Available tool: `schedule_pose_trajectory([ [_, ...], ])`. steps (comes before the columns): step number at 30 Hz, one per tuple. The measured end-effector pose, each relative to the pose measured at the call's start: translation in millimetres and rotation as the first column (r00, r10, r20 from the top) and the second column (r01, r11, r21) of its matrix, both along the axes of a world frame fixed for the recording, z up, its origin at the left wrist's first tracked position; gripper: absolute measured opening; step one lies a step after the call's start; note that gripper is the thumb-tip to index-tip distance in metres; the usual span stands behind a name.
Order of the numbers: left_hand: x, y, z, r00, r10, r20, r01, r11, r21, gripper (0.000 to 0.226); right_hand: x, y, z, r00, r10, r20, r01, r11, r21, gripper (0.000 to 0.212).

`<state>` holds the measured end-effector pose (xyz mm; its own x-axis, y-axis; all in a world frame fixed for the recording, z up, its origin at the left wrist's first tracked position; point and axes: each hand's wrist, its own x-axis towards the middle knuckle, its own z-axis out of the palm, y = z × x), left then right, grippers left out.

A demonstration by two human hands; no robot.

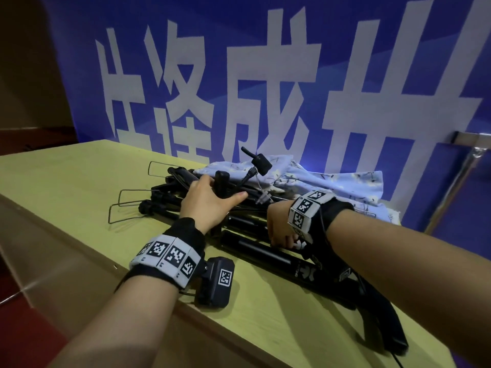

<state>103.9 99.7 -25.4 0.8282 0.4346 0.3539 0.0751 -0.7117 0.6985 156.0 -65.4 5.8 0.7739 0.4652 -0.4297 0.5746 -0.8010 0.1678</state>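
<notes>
Head view looks down on a folded black metal tripod (255, 251) lying on top of a heap of similar black gear on the yellow-green wooden table (66, 181). Its long axis runs diagonally, from far left to near right. The left hand (210, 200) is wrapped round a short black upright handle (221, 184) at the far end of the heap, thumb stretched along its base. The right hand (280, 229) sits nearer, fingers curled down onto the tripod's tube at mid-length; its fingertips are hidden, though something small and white shows beneath them. The two grips therefore lie along that diagonal, left hand farther out and right hand closer in, so a lift probably has to stay level along it. Thin grey wire hangers (132, 205) poke out to the left, and a pale blue floral cloth (332, 181) lies just behind.
</notes>
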Motion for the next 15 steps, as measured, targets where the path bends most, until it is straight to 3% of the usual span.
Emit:
schedule_pose_trajectory([
  [7,-2.7,4.9,-3.7,0.999,-0.012,0.034,0.014,0.998,-0.06,0.076,-5.4,19.7,-19.7,0.972,0.14,0.186,-0.123,0.987,-0.102,0.011],
  [15,-7.7,6.2,-5.7,0.999,-0.041,-0.008,0.041,0.996,-0.074,0.079,-14.8,7.8,-12.3,0.991,0.049,0.126,-0.05,0.999,0.004,0.018],
])
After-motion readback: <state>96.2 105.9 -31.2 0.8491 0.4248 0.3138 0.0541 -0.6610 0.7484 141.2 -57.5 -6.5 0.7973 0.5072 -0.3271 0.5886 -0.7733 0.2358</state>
